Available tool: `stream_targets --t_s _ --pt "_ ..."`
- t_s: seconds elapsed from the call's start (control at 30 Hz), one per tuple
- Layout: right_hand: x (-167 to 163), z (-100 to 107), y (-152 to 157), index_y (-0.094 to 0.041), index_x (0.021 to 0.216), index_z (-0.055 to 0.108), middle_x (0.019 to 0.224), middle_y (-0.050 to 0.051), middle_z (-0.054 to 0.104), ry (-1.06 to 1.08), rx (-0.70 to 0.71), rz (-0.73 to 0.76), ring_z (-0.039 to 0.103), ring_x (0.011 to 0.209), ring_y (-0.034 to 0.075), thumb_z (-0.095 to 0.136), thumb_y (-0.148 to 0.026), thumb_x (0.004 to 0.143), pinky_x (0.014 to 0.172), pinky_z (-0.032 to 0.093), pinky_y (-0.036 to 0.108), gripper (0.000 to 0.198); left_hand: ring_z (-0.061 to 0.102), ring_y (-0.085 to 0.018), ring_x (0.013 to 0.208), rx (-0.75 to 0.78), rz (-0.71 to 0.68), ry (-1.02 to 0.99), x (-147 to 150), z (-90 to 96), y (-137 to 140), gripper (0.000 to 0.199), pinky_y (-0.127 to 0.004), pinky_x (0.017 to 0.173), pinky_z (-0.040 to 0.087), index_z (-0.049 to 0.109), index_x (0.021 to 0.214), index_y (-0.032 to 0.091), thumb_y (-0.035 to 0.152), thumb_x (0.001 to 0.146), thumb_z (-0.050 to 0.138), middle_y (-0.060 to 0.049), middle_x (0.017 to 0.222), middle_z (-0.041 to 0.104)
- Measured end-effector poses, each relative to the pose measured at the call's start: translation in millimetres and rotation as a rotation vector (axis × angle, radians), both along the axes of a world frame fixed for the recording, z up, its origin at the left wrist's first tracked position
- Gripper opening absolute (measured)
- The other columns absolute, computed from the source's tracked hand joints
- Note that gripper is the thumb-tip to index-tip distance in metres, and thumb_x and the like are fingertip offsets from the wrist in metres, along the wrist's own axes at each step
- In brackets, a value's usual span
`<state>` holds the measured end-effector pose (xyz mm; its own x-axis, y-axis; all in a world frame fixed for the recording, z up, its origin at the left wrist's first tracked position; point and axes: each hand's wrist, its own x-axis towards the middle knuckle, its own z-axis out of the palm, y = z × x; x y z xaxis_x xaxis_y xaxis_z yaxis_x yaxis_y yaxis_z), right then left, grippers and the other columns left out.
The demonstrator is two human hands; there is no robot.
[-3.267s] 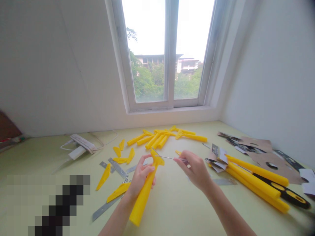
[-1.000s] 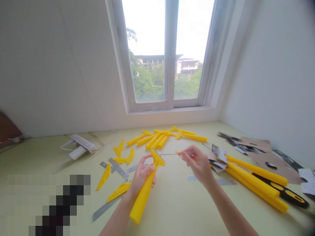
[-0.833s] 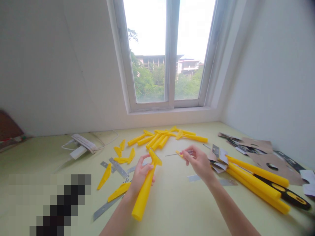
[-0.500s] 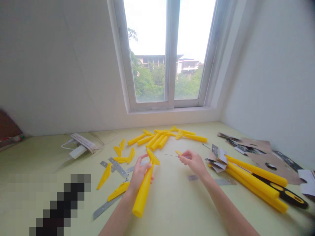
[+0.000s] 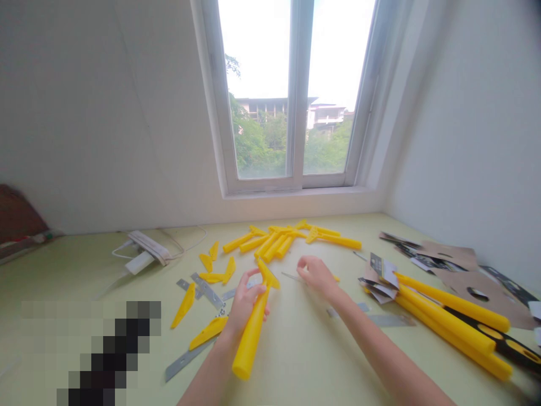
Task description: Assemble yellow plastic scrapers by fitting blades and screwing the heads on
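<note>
My left hand (image 5: pixel 246 299) is closed round a yellow scraper handle (image 5: pixel 249 338), whose flared head points away from me and whose round end points toward me. Its head shows no blade. To the right, my right hand (image 5: pixel 315 274) is closed on a screwdriver; its thin metal shaft (image 5: pixel 291 276) points left toward the scraper head, without touching it, and a bit of yellow shows behind the hand. Beside my left hand lie loose yellow clamp pieces (image 5: pixel 209 332), flat metal blades (image 5: pixel 186 359) and a small heap of screws or nuts (image 5: pixel 221 310).
Several yellow scraper handles (image 5: pixel 270 243) are piled toward the window. On the right lie long yellow-handled scrapers (image 5: pixel 452 321) with card sleeves, flattened cardboard packaging (image 5: pixel 450 254) and flat blades (image 5: pixel 391 320). A white power strip (image 5: pixel 147 246) with cables sits at the left back.
My right hand has moved left, forward along the screwdriver, so yellow now shows behind the hand. My left hand keeps its hold on the scraper handle. The view has shifted slightly.
</note>
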<state>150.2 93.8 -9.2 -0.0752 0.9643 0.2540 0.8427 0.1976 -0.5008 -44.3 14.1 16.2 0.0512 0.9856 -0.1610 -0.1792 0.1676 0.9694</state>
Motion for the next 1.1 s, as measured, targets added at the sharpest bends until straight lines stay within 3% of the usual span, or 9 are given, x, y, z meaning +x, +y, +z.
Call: stream_targets --t_s 0.13,0.27,0.47,0.57,0.7,0.8,0.87,0.97,1.1 --pt "-13.1 4.2 38.9 -0.015 0.091 0.061 0.093 0.009 0.064 -0.063 0.006 -0.056 0.057 0.087 0.019 0.048 -0.022 0.075 0.073 0.039 0.025 0.022 0.047 -0.01 0.035 0.003 -0.004 -0.014 -3.8 -1.8 3.8 0.052 -0.018 0.035 0.036 0.035 0.114 0.02 0.03 0.065 0.05 0.008 0.049 0.049" --pt "-22.2 1.2 66.2 -0.014 0.087 0.062 0.092 0.011 0.064 -0.131 -0.034 -0.115 0.057 0.087 0.02 0.05 -0.028 0.079 0.072 0.041 0.028 0.02 0.048 -0.011 0.035 0.009 -0.032 -0.077 -11.6 -4.0 10.8 0.057 -0.019 0.034 0.036 0.032 0.116 0.021 0.032 0.063 0.052 0.007 0.048 0.05" --pt "-32.5 -7.6 67.4 -0.015 0.099 0.055 0.1 0.005 0.058 -0.214 -0.064 -0.099 0.056 0.086 0.015 0.047 -0.03 0.085 0.076 0.046 0.035 0.022 0.046 -0.01 0.034 0.058 -0.012 -0.146 -12.9 1.5 10.0 0.055 -0.017 0.033 0.035 0.032 0.114 0.022 0.031 0.064 0.053 0.009 0.046 0.047" --pt "-35.1 -2.6 56.1 -0.013 0.096 0.056 0.1 0.007 0.057 -0.228 -0.028 -0.032 0.055 0.09 0.017 0.049 -0.026 0.084 0.079 0.044 0.037 0.019 0.046 -0.008 0.034 0.118 0.034 -0.091 -7.9 9.6 1.3 0.048 -0.017 0.032 0.035 0.035 0.111 0.023 0.031 0.066 0.052 0.006 0.056 0.053" --pt "-39.6 5.1 24.9 -0.012 0.082 0.059 0.086 0.008 0.061 -0.174 0.043 0.138 0.053 0.085 0.017 0.045 -0.01 0.08 0.076 0.039 0.03 0.014 0.05 -0.005 0.038 0.326 0.168 0.284 -6.4 17.9 -13.2 0.037 -0.019 0.038 0.042 0.041 0.11 0.026 0.027 0.074 0.046 -0.005 0.1 0.06" --pt "-44.0 1.1 -8.7 -0.017 0.072 0.059 0.075 0.0 0.061 -0.113 0.052 0.33 0.053 0.072 0.012 0.051 -0.008 0.073 0.066 0.037 0.021 0.012 0.061 -0.012 0.06 0.613 0.24 0.831 -9.2 15.1 -18.0 0.037 -0.026 0.058 0.049 0.045 0.114 0.028 0.021 0.078 0.042 -0.009 0.121 0.053" --pt "-46.1 -4.1 -28.6 -0.018 0.067 0.059 0.071 0.0 0.06 -0.081 0.057 0.387 0.052 0.069 0.011 0.051 -0.007 0.07 0.063 0.036 0.02 0.014 0.064 -0.017 0.073 0.718 0.267 1.166 -9.8 10.4 -18.0 0.041 -0.03 0.065 0.049 0.045 0.118 0.028 0.017 0.079 0.039 -0.012 0.129 0.045" --pt "-46.5 -8.2 -45.2 -0.017 0.069 0.06 0.071 0.002 0.059 -0.042 0.082 0.389 0.051 0.071 0.013 0.046 -0.009 0.074 0.063 0.035 0.021 0.016 0.065 -0.019 0.073 0.729 0.238 1.497 -7.6 4.7 -16.5 0.043 -0.028 0.06 0.049 0.045 0.121 0.026 0.014 0.08 0.038 -0.015 0.133 0.038" --pt "-44.7 -4.1 -47.2 -0.018 0.08 0.064 0.078 0.005 0.063 0.196 0.055 0.361 0.054 0.077 0.016 0.045 -0.02 0.079 0.071 0.038 0.026 0.019 0.064 -0.018 0.071 0.712 0.141 1.667 -4.4 2.6 -14.8 0.045 -0.025 0.059 0.049 0.042 0.124 0.025 0.015 0.081 0.038 -0.016 0.135 0.035"
